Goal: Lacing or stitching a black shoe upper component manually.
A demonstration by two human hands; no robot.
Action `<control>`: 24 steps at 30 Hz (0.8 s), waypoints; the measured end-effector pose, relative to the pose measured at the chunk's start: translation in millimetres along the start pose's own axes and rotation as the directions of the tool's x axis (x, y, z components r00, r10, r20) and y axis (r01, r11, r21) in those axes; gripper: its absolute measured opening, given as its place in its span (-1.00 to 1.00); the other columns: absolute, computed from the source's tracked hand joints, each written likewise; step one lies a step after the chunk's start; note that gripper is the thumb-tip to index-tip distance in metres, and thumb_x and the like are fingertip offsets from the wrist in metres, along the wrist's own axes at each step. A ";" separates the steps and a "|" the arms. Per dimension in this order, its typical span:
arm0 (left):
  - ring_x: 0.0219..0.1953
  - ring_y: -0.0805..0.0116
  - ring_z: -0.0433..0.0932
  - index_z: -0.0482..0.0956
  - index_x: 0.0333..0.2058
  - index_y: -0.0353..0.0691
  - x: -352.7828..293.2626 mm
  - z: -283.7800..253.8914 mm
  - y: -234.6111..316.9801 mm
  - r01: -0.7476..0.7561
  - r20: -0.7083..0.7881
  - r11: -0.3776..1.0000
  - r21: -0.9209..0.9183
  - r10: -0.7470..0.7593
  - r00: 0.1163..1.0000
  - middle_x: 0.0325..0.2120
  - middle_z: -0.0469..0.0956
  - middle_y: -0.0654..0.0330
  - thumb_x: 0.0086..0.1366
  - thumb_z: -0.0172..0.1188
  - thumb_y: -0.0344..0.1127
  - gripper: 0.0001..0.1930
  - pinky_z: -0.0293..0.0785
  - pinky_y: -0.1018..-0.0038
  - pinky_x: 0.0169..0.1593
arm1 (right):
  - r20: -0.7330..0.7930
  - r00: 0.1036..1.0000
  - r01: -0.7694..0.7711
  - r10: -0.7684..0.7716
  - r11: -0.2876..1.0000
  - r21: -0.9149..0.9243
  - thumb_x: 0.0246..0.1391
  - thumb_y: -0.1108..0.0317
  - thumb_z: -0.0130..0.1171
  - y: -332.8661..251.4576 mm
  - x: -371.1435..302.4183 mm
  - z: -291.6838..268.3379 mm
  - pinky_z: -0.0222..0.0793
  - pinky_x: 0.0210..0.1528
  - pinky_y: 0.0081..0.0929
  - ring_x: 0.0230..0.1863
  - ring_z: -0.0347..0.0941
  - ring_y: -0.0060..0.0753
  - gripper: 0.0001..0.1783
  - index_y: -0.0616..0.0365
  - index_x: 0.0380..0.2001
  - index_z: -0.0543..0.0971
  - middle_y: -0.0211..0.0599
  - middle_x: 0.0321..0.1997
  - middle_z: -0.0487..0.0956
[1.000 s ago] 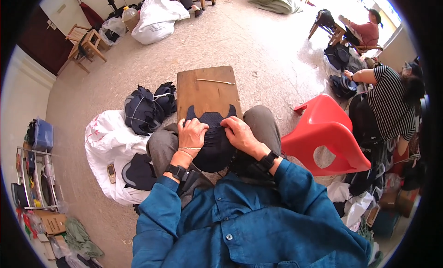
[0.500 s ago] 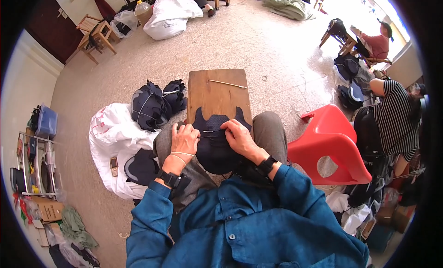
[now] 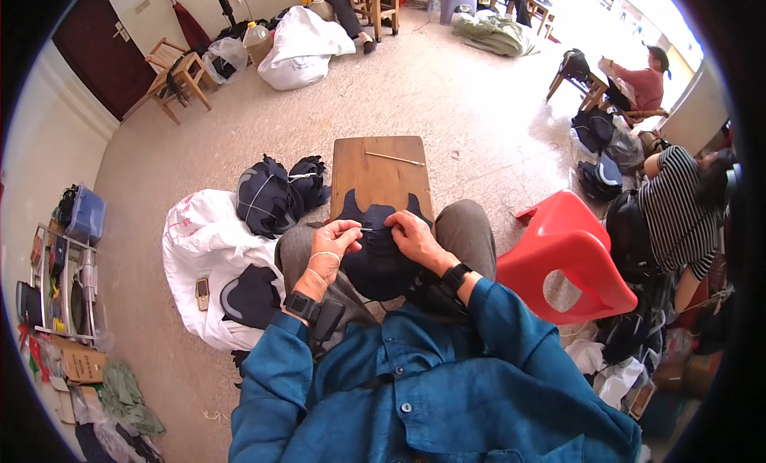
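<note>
A dark navy fabric piece (image 3: 375,273) with two upward points at its far end lies over my lap and the near part of a wooden board (image 3: 381,176). Above the fabric, my left hand (image 3: 333,246) pinches a thin, pale metallic needle-like tool (image 3: 366,229), its tip directed toward the right hand. My right hand (image 3: 415,238) rests at the fabric's right side, its fingertips pressed together near the tool. What these fingers hold is too small to make out. A second thin, light stick (image 3: 394,158) lies across the far part of the board.
On my left, a white sack (image 3: 187,232) carries a mobile phone (image 3: 203,294) and dark fabric pieces (image 3: 252,295). Tied dark bundles (image 3: 267,196) sit beyond it. A red plastic stool (image 3: 550,256) stands close on my right, near a person in a striped top (image 3: 678,204).
My left hand has turned and now pinches the thin metallic tool, which lay over the fabric before. The right hand stays near the same spot. The whole view has shifted slightly.
</note>
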State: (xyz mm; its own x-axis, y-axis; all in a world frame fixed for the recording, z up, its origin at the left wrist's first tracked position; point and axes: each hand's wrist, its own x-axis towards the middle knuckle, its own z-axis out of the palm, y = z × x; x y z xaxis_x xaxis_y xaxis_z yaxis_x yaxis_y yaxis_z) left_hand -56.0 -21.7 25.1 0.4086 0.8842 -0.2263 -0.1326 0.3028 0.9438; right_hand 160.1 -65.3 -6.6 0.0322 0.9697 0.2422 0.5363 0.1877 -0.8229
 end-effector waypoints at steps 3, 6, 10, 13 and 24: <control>-0.46 0.49 0.60 0.61 -0.17 -0.26 0.4 -1.9 -20.6 0.022 -0.069 0.968 -0.251 -0.040 0.997 -0.40 0.60 0.29 0.32 0.28 -0.46 -0.87 0.65 0.49 -0.23 | 0.007 1.000 0.018 -0.018 0.999 -0.030 0.06 0.54 0.08 -2.2 0.7 2.8 0.46 -0.04 -0.22 -0.11 0.54 0.03 -0.82 0.22 -0.26 0.59 -0.06 -0.22 0.57; -0.48 0.56 0.57 0.61 -0.19 -0.27 1.0 1.4 -28.2 -0.044 -0.190 0.964 -0.261 -0.007 0.982 -0.41 0.60 0.30 0.31 0.31 -0.43 -0.87 0.62 0.58 -0.31 | 0.019 1.000 0.025 -0.024 0.999 -0.048 0.02 0.54 0.09 -5.4 -0.8 3.6 0.46 -0.06 -0.22 -0.12 0.53 0.02 -0.82 0.23 -0.27 0.59 -0.06 -0.23 0.56; -0.48 0.53 0.58 0.60 -0.19 -0.27 2.2 7.3 -23.8 -0.050 -0.251 0.980 -0.194 0.000 0.968 -0.40 0.62 0.27 0.29 0.31 -0.44 -0.86 0.62 0.58 -0.32 | 0.033 0.999 0.038 -0.036 0.998 -0.058 0.00 0.54 0.10 0.5 -2.6 4.4 0.46 -0.08 -0.25 -0.15 0.53 -0.01 -0.81 0.22 -0.27 0.59 -0.07 -0.22 0.55; -0.50 0.51 0.59 0.58 -0.18 -0.27 6.8 11.4 -19.2 -0.053 -0.276 0.981 -0.187 -0.001 0.961 -0.41 0.63 0.25 0.28 0.32 -0.46 -0.84 0.61 0.58 -0.34 | 0.007 0.997 0.083 -0.083 0.995 -0.059 0.01 0.55 0.12 4.5 -2.2 5.8 0.47 -0.10 -0.27 -0.17 0.54 -0.03 -0.80 0.22 -0.25 0.59 -0.09 -0.23 0.55; -0.55 0.55 0.56 0.57 -0.28 -0.21 27.7 9.9 -10.9 0.003 -0.259 0.993 -0.115 -0.033 0.965 -0.47 0.61 0.28 0.24 0.37 -0.44 -0.86 0.58 0.59 -0.42 | 0.128 0.969 0.237 -0.213 0.948 -0.213 0.05 0.42 0.20 -8.3 19.0 18.4 0.47 -0.18 -0.13 -0.14 0.48 0.02 -0.91 0.13 -0.34 0.53 -0.12 -0.25 0.46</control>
State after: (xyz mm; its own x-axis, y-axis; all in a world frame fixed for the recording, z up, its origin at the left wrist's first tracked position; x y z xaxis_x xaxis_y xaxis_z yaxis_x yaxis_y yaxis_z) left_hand -34.4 -4.1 11.0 0.1650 0.9357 -0.3119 -0.2346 0.3444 0.9090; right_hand 140.7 -45.5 -4.7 -0.1913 0.9193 0.3441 0.6953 0.3743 -0.6135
